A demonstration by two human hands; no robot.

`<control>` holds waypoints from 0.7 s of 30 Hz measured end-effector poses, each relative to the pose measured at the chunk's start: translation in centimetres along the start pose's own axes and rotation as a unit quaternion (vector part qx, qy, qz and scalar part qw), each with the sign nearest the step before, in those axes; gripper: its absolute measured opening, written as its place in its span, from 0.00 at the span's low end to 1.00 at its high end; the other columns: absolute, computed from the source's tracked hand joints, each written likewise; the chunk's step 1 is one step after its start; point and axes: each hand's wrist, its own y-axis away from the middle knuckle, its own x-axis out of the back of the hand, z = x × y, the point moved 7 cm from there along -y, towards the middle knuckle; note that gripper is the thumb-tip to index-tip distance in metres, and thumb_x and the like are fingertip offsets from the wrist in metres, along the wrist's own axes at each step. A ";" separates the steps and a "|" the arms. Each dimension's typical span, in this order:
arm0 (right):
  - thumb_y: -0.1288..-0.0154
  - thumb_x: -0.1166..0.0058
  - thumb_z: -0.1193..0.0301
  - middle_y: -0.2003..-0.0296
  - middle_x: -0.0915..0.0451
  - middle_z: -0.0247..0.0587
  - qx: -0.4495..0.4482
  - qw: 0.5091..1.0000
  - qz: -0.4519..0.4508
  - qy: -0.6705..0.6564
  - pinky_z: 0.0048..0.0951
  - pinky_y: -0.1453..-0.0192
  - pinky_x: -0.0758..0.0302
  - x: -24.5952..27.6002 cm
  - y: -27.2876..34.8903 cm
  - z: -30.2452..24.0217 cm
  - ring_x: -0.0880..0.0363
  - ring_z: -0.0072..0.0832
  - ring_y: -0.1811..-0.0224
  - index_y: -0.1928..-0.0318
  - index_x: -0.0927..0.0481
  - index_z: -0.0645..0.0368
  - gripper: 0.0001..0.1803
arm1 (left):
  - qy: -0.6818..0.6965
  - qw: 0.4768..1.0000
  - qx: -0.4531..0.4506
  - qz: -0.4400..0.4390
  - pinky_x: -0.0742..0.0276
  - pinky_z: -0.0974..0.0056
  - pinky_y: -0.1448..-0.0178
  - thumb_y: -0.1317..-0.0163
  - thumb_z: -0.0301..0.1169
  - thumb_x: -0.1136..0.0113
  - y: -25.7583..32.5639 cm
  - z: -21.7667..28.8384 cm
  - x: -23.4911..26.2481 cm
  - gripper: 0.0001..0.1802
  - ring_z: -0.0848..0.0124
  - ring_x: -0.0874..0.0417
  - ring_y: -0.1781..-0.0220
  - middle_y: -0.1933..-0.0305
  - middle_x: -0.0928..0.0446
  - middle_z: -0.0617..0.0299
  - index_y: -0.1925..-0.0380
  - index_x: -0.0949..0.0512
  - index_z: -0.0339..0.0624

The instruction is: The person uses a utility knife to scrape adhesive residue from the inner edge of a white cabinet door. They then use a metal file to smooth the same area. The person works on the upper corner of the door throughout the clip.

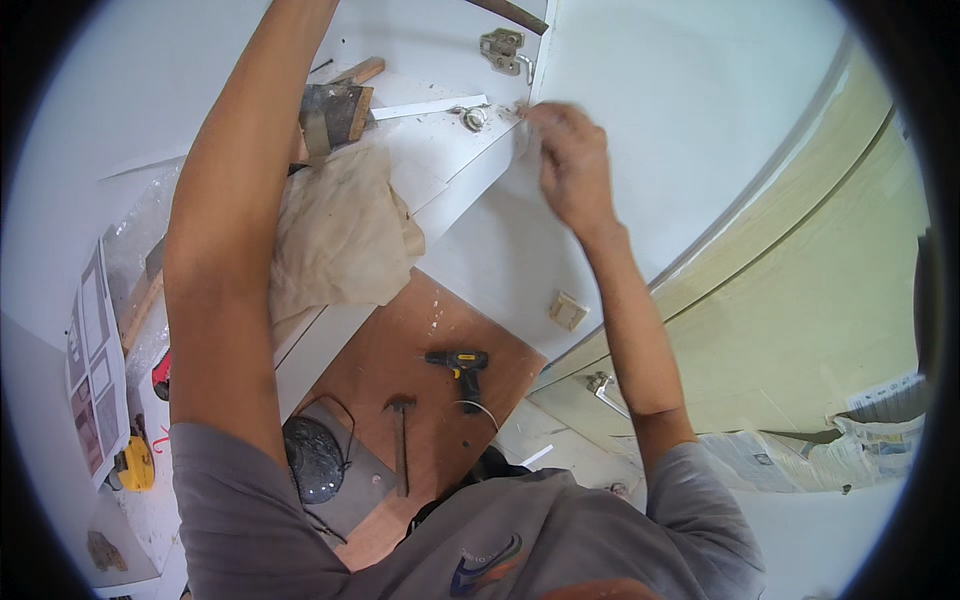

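My right hand point(575, 165) is at the outer edge of a white shelf point(430, 150), beside the white upright panel point(690, 110). Its fingers are curled together and slightly blurred, and whatever they may hold cannot be made out. Close to the fingertips lie a small ring-shaped item point(472, 119) and a thin white strip point(430, 107). A metal cabinet hinge point(503, 50) is fixed above them. My left forearm point(235, 150) rises past the top edge, so the left hand is out of sight. Below the shelf items hangs a beige cloth point(345, 235).
On the brown board below lie a cordless drill point(462, 372), a hammer point(400, 440) and a dark round container point(316, 460). A yellow tape measure point(134, 466) and a printed drawing sheet point(95, 360) are at left. A pale door point(800, 320) with a handle stands at right.
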 end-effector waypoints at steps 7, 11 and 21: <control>0.35 0.48 0.77 0.49 0.22 0.37 0.120 0.946 -0.153 0.258 0.41 0.51 0.16 -0.2 -3.7 -2.1 0.17 0.38 0.52 0.47 0.14 0.51 0.18 | -0.003 1.000 -0.020 -0.015 0.37 0.59 0.76 0.32 0.29 0.41 0.0 0.7 -0.4 0.09 0.70 0.35 0.78 0.77 0.37 0.64 0.70 0.30 0.46; 0.34 0.45 0.73 0.53 0.21 0.36 0.214 0.920 -0.203 0.259 0.40 0.52 0.18 -0.9 -5.1 -1.6 0.16 0.38 0.53 0.54 0.13 0.54 0.11 | -0.009 1.000 -0.015 0.002 0.35 0.58 0.75 0.32 0.30 0.40 1.1 1.0 -1.2 0.07 0.68 0.34 0.77 0.75 0.35 0.62 0.68 0.27 0.44; 0.32 0.42 0.75 0.61 0.16 0.40 -0.076 0.941 -0.316 0.099 0.43 0.52 0.20 0.3 2.5 -0.6 0.15 0.42 0.59 0.49 0.14 0.55 0.13 | -0.012 1.000 -0.018 -0.016 0.31 0.56 0.74 0.34 0.32 0.39 0.9 0.5 -1.5 0.06 0.65 0.29 0.75 0.72 0.30 0.59 0.65 0.23 0.41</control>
